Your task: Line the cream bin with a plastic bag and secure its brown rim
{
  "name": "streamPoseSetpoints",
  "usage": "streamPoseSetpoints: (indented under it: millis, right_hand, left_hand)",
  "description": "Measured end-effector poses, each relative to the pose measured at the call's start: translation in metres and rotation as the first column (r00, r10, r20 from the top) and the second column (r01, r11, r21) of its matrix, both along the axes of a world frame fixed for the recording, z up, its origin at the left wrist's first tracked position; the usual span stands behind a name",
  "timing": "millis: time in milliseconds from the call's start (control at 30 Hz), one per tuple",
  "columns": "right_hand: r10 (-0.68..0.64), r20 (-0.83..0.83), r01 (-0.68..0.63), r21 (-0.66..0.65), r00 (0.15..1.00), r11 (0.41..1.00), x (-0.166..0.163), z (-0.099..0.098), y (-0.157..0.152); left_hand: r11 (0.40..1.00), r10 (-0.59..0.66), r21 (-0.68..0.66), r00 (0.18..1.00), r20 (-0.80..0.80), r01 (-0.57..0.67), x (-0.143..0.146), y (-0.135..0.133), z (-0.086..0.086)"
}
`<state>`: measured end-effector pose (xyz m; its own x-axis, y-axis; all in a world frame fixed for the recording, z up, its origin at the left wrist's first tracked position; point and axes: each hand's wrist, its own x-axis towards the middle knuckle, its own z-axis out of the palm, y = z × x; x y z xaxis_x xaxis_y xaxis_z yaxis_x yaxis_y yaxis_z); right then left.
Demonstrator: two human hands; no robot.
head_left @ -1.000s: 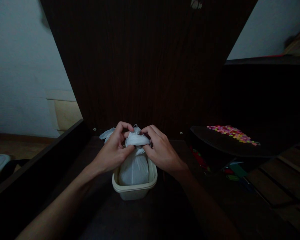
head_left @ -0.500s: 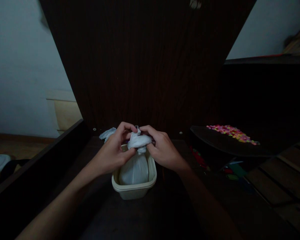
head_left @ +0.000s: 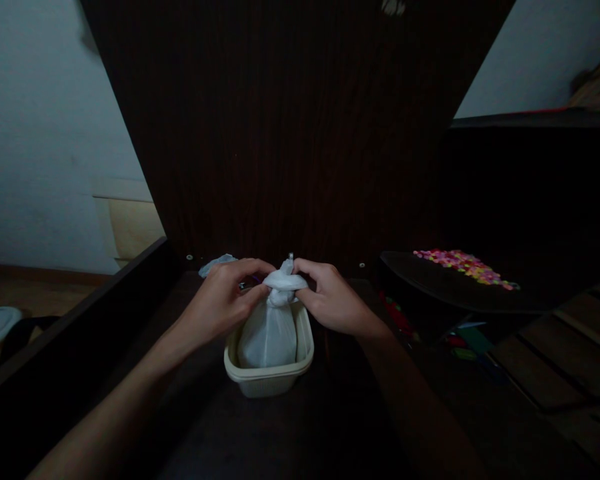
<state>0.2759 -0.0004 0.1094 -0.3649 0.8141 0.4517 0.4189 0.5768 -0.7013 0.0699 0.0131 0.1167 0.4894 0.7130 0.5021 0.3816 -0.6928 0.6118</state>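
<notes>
Through the head camera I am watching 2 bare hands working over a pale container [head_left: 269, 375], and I am taking this container as the centre of my clock. The whitish plastic bag [head_left: 267, 340] is sitting inside it, with its full lower part filling much of the space, and its twisted neck [head_left: 284, 283] is rising at 12 o'clock, where a small tip is pointing upward.

The left hand [head_left: 225, 293] is coming to the neck from its 9 o'clock side; its thumb and forefinger are standing narrow, and they are pinching the gathered plastic. The right hand [head_left: 333, 293] is meeting it from the 3 o'clock side, also holding the plastic between thumb and forefinger. How the other fingers of both hands are bending, I cannot tell well, because the light is dim.

The container is resting on a dark surface [head_left: 230, 433]. At 11 o'clock, some crumpled pale plastic [head_left: 217, 265] is lying partly behind the left hand. At 12 o'clock, a dark wooden panel [head_left: 300, 133] is standing. At 2 o'clock, well apart, many small colourful pieces [head_left: 463, 267] are lying on a dark shelf [head_left: 430, 287].
</notes>
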Motion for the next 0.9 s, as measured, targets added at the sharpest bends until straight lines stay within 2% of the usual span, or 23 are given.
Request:
streamPoseSetpoints:
  millis: [133,267,433,567,700,900]
  right_hand:
    - [-0.008,0.007,0.008,0.013,1.0,1.0,0.001,-0.002,0.002]
    - [-0.056,-0.101,0.058,0.021,0.993,0.998,0.0,-0.005,0.003]
    - [-0.104,-0.194,0.083,-0.111,0.976,0.99,-0.003,-0.007,0.003]
    - [-0.045,-0.303,-0.016,-0.197,0.952,0.98,-0.006,-0.005,0.001]
    - [-0.036,-0.406,-0.028,-0.151,0.913,0.988,-0.009,-0.002,0.001]
    - [-0.027,-0.437,-0.029,-0.121,0.899,0.992,-0.009,-0.002,0.001]
  left_hand:
    - [0.999,-0.028,0.02,0.999,-0.031,0.028,0.001,0.0,0.0]
    - [0.996,-0.085,-0.035,0.996,-0.019,0.085,0.002,0.001,0.001]
    - [0.95,-0.249,-0.19,0.968,0.014,0.247,-0.002,0.002,0.002]
    - [0.9,-0.347,-0.28,0.938,0.003,0.334,-0.006,0.002,0.002]
    - [0.923,-0.307,-0.25,0.952,-0.021,0.292,-0.007,0.001,0.006]
    - [0.964,-0.233,-0.151,0.968,-0.092,0.218,-0.007,0.003,0.007]
